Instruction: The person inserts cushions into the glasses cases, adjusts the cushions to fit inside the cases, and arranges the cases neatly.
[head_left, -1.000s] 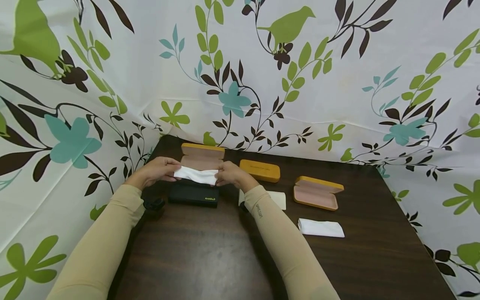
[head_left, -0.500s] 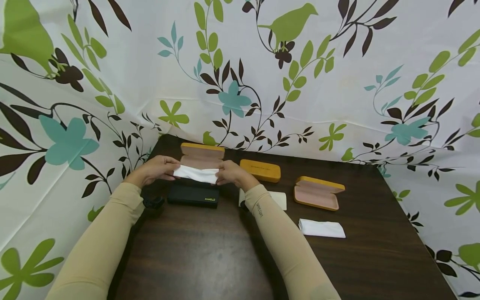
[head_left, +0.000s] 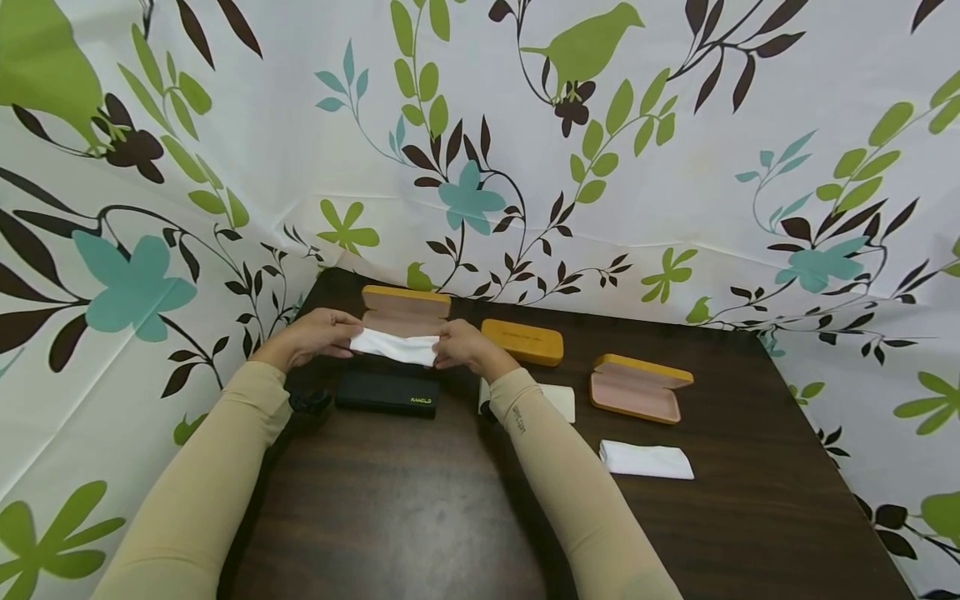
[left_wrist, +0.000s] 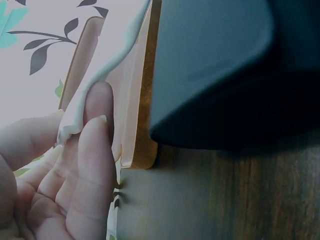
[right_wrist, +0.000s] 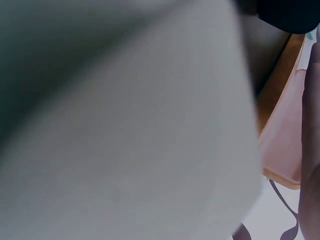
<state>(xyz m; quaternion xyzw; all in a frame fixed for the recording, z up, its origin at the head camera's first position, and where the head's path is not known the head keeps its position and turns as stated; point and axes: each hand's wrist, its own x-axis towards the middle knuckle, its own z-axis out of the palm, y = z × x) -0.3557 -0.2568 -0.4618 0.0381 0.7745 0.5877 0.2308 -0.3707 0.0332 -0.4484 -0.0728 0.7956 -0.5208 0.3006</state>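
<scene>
A folded white cloth point(head_left: 396, 347) is stretched between both hands. My left hand point(head_left: 315, 337) pinches its left end between thumb and fingers, seen closely in the left wrist view, where the cloth point(left_wrist: 100, 72) hangs over the pink lining. At the other end, my right hand point(head_left: 467, 347) grips the cloth's right edge. Just behind stands an open yellow glasses case point(head_left: 407, 302) with a pink inside; the hands and cloth hide its lower half. A black case point(head_left: 386, 392) with gold lettering lies in front. In the right wrist view, a blurred pale surface covers most of the picture.
A closed yellow case point(head_left: 522, 342) lies right of my hands. A cream cloth point(head_left: 559, 401) is partly hidden under my right forearm. Further right are another open yellow case point(head_left: 637, 397) and a folded white cloth point(head_left: 647, 460). Patterned fabric point(head_left: 555, 192) rises behind the dark table point(head_left: 420, 508).
Both hands keep hold of the white cloth in nearly the same place. The head view has shifted slightly, and the things on the table have not moved.
</scene>
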